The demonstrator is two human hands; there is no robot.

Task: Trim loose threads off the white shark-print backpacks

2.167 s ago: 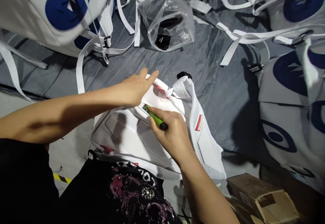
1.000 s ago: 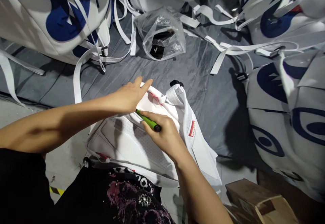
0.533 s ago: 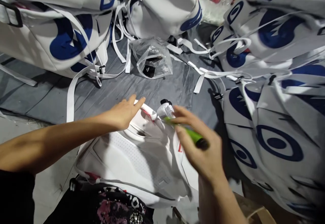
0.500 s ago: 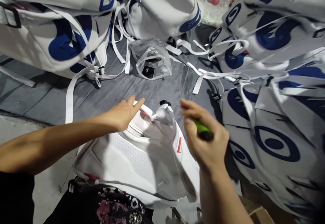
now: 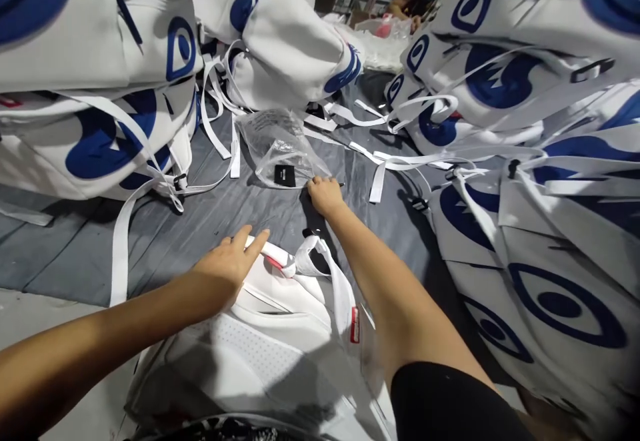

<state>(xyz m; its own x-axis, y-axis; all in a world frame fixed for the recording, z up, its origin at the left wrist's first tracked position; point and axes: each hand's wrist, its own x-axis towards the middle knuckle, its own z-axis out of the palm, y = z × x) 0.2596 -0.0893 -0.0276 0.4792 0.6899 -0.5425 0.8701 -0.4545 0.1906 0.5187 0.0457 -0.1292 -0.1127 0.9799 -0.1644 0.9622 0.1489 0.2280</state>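
Rested spread left hand (image 5: pixel 225 271) on white padded backpack (image 5: pixel 260 354); curled right hand (image 5: pixel 325 194) by clear plastic bag (image 5: pixel 280 144), with unclear grip.

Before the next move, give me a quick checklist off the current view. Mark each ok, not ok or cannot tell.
1. Left hand on the white bag: ok, at its top edge, fingers extended.
2. Right hand at the clear plastic bag: ok, by its edge.
3. Right hand's grip: cannot tell, fingers curled and their contents hidden.
4. Black card visible at the plastic bag: ok.
5. Gray sheet free of loose straps: not ok, a white strap lies on it near the right hand.
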